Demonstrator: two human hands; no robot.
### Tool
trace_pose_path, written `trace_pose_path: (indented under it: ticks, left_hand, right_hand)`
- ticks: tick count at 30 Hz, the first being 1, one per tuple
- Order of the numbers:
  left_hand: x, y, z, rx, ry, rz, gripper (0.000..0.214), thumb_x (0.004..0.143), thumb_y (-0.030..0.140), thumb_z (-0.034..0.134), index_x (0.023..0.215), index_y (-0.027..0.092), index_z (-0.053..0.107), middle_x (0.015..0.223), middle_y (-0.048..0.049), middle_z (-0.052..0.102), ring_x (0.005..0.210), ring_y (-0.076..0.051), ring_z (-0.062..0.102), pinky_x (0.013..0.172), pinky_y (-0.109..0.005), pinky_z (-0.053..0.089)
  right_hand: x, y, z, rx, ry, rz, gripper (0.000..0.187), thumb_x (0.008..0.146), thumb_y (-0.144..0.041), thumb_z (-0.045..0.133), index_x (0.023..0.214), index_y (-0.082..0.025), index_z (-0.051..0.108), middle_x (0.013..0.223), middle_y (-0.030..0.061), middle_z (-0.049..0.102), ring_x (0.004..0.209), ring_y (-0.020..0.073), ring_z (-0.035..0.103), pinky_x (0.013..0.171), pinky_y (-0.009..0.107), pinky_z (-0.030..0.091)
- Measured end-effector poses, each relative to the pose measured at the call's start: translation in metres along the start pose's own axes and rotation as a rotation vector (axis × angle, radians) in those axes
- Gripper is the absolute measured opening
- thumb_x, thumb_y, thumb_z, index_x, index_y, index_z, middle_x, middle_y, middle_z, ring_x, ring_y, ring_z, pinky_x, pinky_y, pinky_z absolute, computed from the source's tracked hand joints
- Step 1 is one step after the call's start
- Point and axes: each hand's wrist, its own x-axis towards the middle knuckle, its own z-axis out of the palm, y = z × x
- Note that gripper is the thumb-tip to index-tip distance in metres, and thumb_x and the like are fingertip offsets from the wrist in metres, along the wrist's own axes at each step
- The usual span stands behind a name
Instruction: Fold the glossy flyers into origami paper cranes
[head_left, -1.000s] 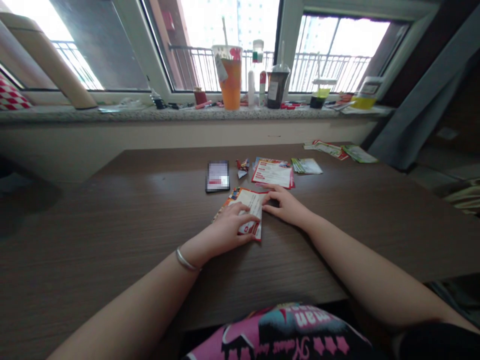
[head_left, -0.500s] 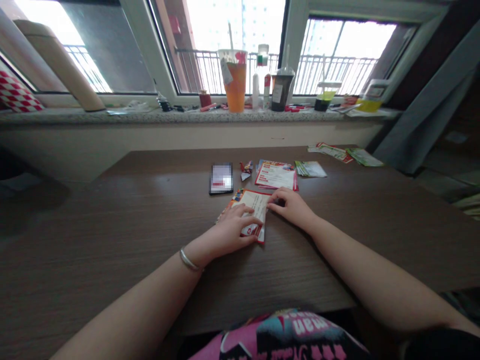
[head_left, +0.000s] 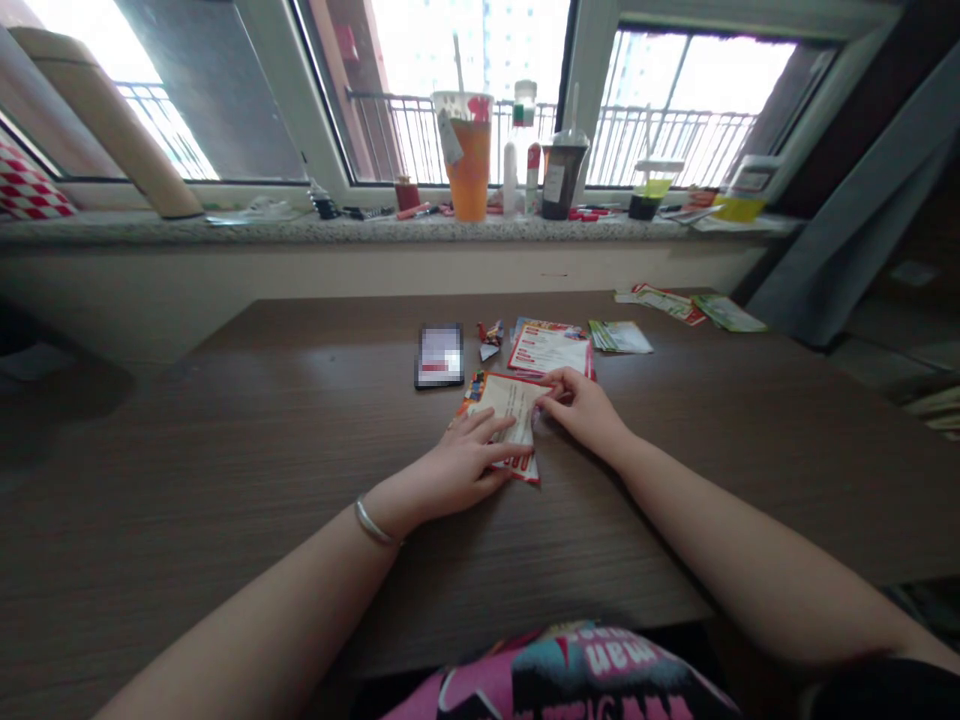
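A printed leaflet (head_left: 517, 398) with a red border and lines of text lies on the brown table in front of me. My left hand (head_left: 469, 455) rests on its lower left part, fingers spread, with a silver bangle at the wrist. At the leaflet's upper right edge, my right hand (head_left: 574, 405) pinches the paper between thumb and fingers. Part of the leaflet is hidden under my left hand. Just beyond it lies a stack of similar red-edged leaflets (head_left: 551, 348).
Behind the leaflet are a phone (head_left: 440, 356) and a small crumpled wrapper (head_left: 490, 340). Green-edged papers (head_left: 622, 337) lie right of the stack, with more leaflets (head_left: 667, 303) farther back. On the windowsill (head_left: 285, 231) stand an orange drink cup (head_left: 470, 165) and a dark cup (head_left: 562, 180).
The leaflet's lower corner has shifted slightly right and its top right edge is drawn a little toward the stack. My left fingers have slid a little on the paper.
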Motion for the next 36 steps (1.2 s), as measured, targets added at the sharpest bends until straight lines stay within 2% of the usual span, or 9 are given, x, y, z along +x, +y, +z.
trace_pose_path:
  ticks: [3,6,9,16,20,27,32,36]
  left_hand:
    - [-0.001,-0.001,0.001,0.018,-0.009,0.007,0.04,0.093,0.037,0.049,0.133,0.037,0.053,0.146,-0.0045,0.043,0.137,-0.032,0.031,0.111,-0.056,0.026]
    - [-0.001,-0.002,0.002,0.027,-0.023,-0.006,0.039,0.094,0.037,0.047,0.133,0.037,0.052,0.148,-0.0049,0.041,0.139,-0.032,0.029,0.111,-0.057,0.026]
    - [0.0,-0.001,0.002,0.033,-0.029,-0.016,0.04,0.095,0.037,0.046,0.134,0.037,0.05,0.148,-0.0048,0.04,0.139,-0.032,0.028,0.112,-0.057,0.025]
    - [0.0,0.002,-0.001,0.023,-0.013,-0.075,0.043,0.094,0.041,0.047,0.136,0.033,0.048,0.143,-0.0081,0.042,0.135,-0.029,0.036,0.111,-0.05,0.03]
    - [0.0,0.002,-0.001,0.028,-0.009,-0.079,0.043,0.094,0.043,0.047,0.135,0.033,0.049,0.141,-0.0072,0.045,0.134,-0.028,0.036,0.112,-0.049,0.027]
    - [0.0,0.001,0.004,-0.021,0.02,-0.122,0.047,0.089,0.04,0.052,0.133,0.023,0.05,0.143,-0.0096,0.044,0.134,-0.028,0.036,0.113,-0.047,0.028]
    - [-0.001,0.001,0.004,-0.018,0.043,-0.119,0.047,0.089,0.041,0.052,0.132,0.022,0.05,0.141,-0.0108,0.046,0.133,-0.029,0.038,0.112,-0.049,0.029]
    - [0.0,0.003,0.002,-0.027,0.065,-0.121,0.051,0.087,0.038,0.054,0.133,0.017,0.047,0.139,-0.0121,0.048,0.133,-0.027,0.039,0.114,-0.046,0.028]
  right_hand:
    - [0.0,-0.001,0.001,0.082,-0.015,0.048,0.028,0.075,-0.028,0.065,0.101,-0.018,0.059,0.064,-0.0051,0.058,0.06,0.0127,0.057,0.064,0.027,0.046]
    - [0.0,0.0,0.003,0.048,-0.06,0.052,0.016,0.076,-0.033,0.063,0.077,-0.018,0.057,0.061,-0.0042,0.056,0.056,0.0118,0.052,0.058,0.025,0.042]
    - [0.0,-0.001,0.003,-0.102,-0.059,0.04,0.02,0.077,-0.033,0.06,0.064,-0.019,0.051,0.059,-0.0032,0.055,0.056,0.0119,0.05,0.055,0.025,0.039]
    - [-0.002,-0.006,0.002,-0.126,-0.088,0.039,0.01,0.074,-0.024,0.061,0.07,-0.019,0.053,0.067,-0.0012,0.063,0.062,0.0128,0.058,0.06,0.024,0.043]
    - [-0.002,-0.001,0.005,-0.14,-0.118,0.039,0.009,0.073,-0.025,0.063,0.074,-0.018,0.057,0.067,-0.0008,0.064,0.06,0.0123,0.057,0.057,0.023,0.043]
    - [-0.001,0.009,0.01,-0.146,-0.16,0.063,0.013,0.073,-0.03,0.065,0.074,-0.019,0.058,0.065,-0.0016,0.062,0.057,0.0114,0.053,0.056,0.024,0.042]
    - [-0.003,0.01,0.011,-0.164,-0.178,0.055,0.01,0.073,-0.027,0.065,0.074,-0.019,0.058,0.065,-0.0019,0.061,0.057,0.0114,0.053,0.054,0.023,0.041]
    - [-0.003,0.006,0.01,-0.201,-0.173,0.065,0.01,0.072,-0.026,0.065,0.072,-0.019,0.059,0.065,-0.0015,0.061,0.057,0.012,0.052,0.054,0.024,0.038]
